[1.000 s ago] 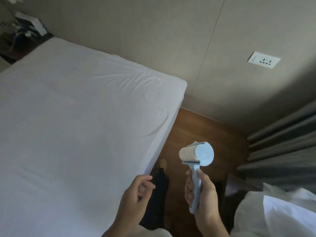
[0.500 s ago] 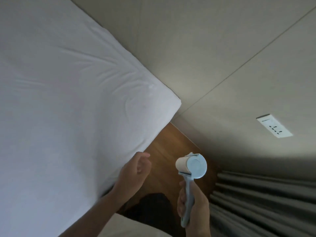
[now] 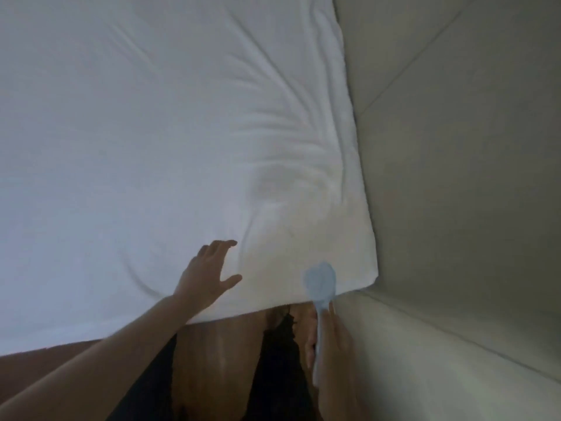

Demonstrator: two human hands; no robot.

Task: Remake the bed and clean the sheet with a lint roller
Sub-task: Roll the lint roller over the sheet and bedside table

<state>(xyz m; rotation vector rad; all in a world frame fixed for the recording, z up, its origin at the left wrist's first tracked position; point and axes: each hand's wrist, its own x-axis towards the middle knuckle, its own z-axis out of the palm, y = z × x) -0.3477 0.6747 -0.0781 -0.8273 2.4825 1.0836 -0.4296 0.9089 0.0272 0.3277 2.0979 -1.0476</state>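
- Head view only; the frame is motion-blurred, so fine detail is limited.
- Landmark for all positions: the near right corner of the white fitted sheet (image 3: 158,123), where the mattress meets the beige wall (image 3: 473,153).
- The sheet covers the mattress and fills most of the view. Creases fan outward from the landmark corner toward the middle of the bed.
- My left hand (image 3: 204,276) reaches over the bed's near edge, left of the corner. Fingers are straight and spread, thumb splayed toward the corner, palm facing down on or just above the sheet; I cannot tell whether it actually makes contact.
- A curved wrinkle lies in the sheet left of that hand, farther from the corner.
- My right hand (image 3: 329,344) is below the corner, off the bed, close beside the wall. Its fingers are curled around the pale blue handle of the lint roller (image 3: 320,287).
- The roller head sits at the sheet's near edge, just left of the corner tip. It overlaps the sheet in view, but blur prevents me from confirming contact.
- Below the corner I see brown wooden floor (image 3: 218,354) and my dark trouser legs (image 3: 279,375) between the two arms.
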